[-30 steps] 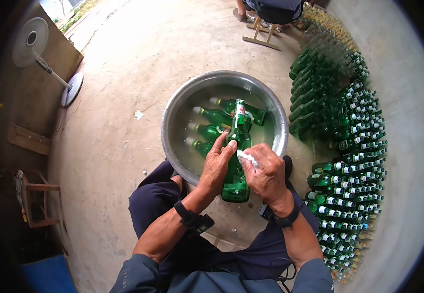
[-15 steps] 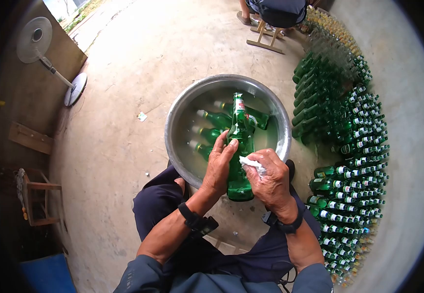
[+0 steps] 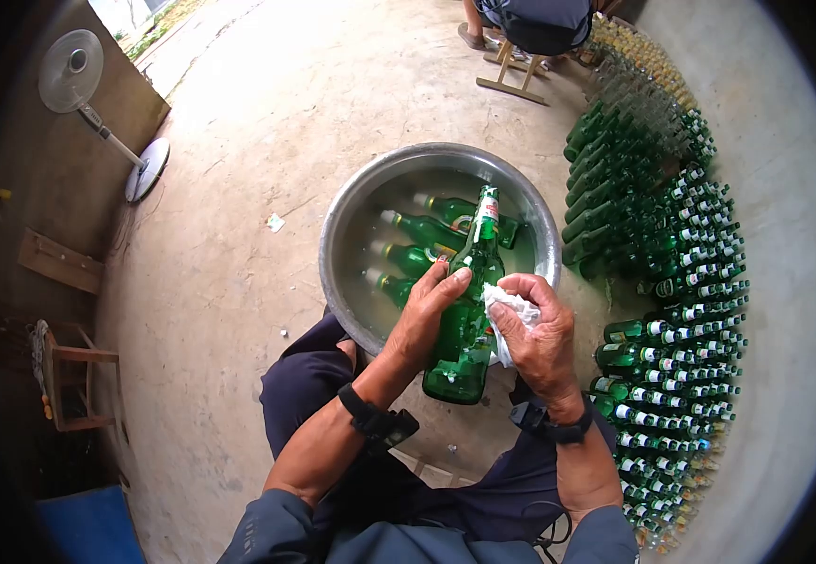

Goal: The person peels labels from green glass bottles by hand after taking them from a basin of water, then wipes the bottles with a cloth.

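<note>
A green glass bottle [image 3: 469, 324] is held tilted over the near rim of a round metal basin [image 3: 342, 315], its neck pointing up and slightly right. My left hand [image 3: 427, 315] wraps round the bottle's middle from the left, thumb across the front. In my right hand [image 3: 541, 343] a crumpled white cloth [image 3: 513, 315] is pinched close against the bottle's right side, part of it hanging below the fingers. Inside the basin several green bottles [image 3: 417, 228] lie in cloudy water, their necks toward the left. The held bottle's neck carries a white and red label.
Rows of green bottles [image 3: 681, 329] stand along the wall at right. Farther back, a person [image 3: 535, 23] sits on a wooden stool [image 3: 511, 89]. A standing fan [image 3: 74, 70] and a wooden frame [image 3: 84, 357] are at left. A white scrap [image 3: 275, 223] lies on the floor.
The bottle has tipped, its neck swinging right and its base shifting left and nearer. My right hand has moved right with the cloth, which now shows more of itself.
</note>
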Tool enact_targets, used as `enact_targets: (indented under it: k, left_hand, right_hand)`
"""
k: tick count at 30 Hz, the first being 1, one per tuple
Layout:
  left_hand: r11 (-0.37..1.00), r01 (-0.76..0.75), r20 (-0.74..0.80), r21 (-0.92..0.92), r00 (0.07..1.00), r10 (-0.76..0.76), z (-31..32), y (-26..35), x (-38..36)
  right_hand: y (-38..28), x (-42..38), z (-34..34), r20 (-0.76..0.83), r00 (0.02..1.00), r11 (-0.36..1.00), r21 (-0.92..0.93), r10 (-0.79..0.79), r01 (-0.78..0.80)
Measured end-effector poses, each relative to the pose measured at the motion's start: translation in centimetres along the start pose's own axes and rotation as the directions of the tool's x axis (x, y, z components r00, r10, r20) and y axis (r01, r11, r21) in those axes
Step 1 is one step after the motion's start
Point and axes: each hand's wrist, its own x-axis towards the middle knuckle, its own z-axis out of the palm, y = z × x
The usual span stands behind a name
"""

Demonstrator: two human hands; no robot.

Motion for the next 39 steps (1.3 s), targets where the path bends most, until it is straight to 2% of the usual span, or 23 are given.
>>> enact_targets:
  k: [2, 6, 8, 12, 18, 20, 22, 24, 26, 28, 31, 36, 38, 39]
  left_hand:
    - [1.0, -0.005, 0.005, -0.018, 1.0, 0.005, -0.2, -0.3, 0.1]
    - [0.998, -0.029, -0.025, -0.05, 0.999, 0.028, -0.1, -0.8, 0.6]
    - [0.992, -0.062, -0.08, -0.113, 0.995, 0.053, 0.2, -1.1, 0.9]
    - [0.987, -0.055, -0.088, -0.152, 0.995, 0.042, -0.2, -1.7, 2.0]
    - [0.984, -0.081, -0.19, -0.161, 0.981, 0.05, -0.3, -2.1, 2.7]
    - [0.985, -0.089, -0.194, -0.145, 0.979, 0.059, -0.1, -2.1, 2.6]
    - [0.986, -0.099, -0.202, -0.136, 0.977, 0.07, -0.1, -2.4, 2.4]
    - [0.988, -0.073, -0.217, -0.137, 0.975, 0.042, 0.0, -2.8, 2.5]
    - [0.989, -0.067, -0.211, -0.132, 0.977, 0.038, 0.1, -3.3, 2.6]
    - [0.993, -0.052, -0.215, -0.107, 0.976, 0.028, 0.3, -3.2, 2.2]
    - [0.994, -0.068, -0.194, -0.09, 0.98, 0.049, 0.2, -2.7, 1.9]
    - [0.984, -0.115, -0.219, -0.134, 0.972, 0.084, -1.1, -3.0, 2.9]
    - [0.976, -0.061, -0.167, -0.208, 0.986, 0.026, -1.1, -2.1, 2.4]
    - [0.978, -0.081, -0.173, -0.194, 0.984, 0.047, -1.3, -2.1, 2.4]
  right_hand:
    - [0.6, 0.1, -0.2, 0.048, 0.983, 0.956, -0.229, -0.179, 0.185]
    - [0.0, 0.5, -0.3, 0.088, 0.964, 0.932, -0.247, -0.252, 0.266]
    - [-0.1, 0.7, -0.1, 0.096, 0.885, 0.835, -0.299, -0.456, 0.462]
    - [-0.6, 0.4, 0.0, 0.113, 0.888, 0.838, -0.297, -0.445, 0.458]
    - [-0.1, -0.3, -0.5, 0.283, 0.867, 0.816, -0.311, -0.41, 0.487]
    - [0.2, -0.5, -0.5, 0.262, 0.893, 0.862, -0.265, -0.367, 0.432]
    - [0.4, -0.3, -0.1, 0.153, 0.914, 0.877, -0.26, -0.375, 0.403]
    - [0.7, 0.1, -0.2, 0.135, 0.927, 0.883, -0.282, -0.35, 0.374]
    - [0.8, 0.6, -0.3, 0.079, 0.935, 0.856, -0.381, -0.346, 0.349]
    - [0.6, 0.6, -0.4, 0.091, 0.941, 0.859, -0.387, -0.326, 0.335]
    - [0.7, 0.5, -0.4, 0.147, 0.914, 0.819, -0.407, -0.379, 0.405]
    - [0.2, -0.2, -0.3, 0.259, 0.862, 0.818, -0.287, -0.435, 0.499]
    - [0.1, -0.8, -0.7, 0.294, 0.856, 0.824, -0.266, -0.425, 0.5]
    - [0.1, -1.0, -0.9, 0.332, 0.855, 0.833, -0.259, -0.399, 0.489]
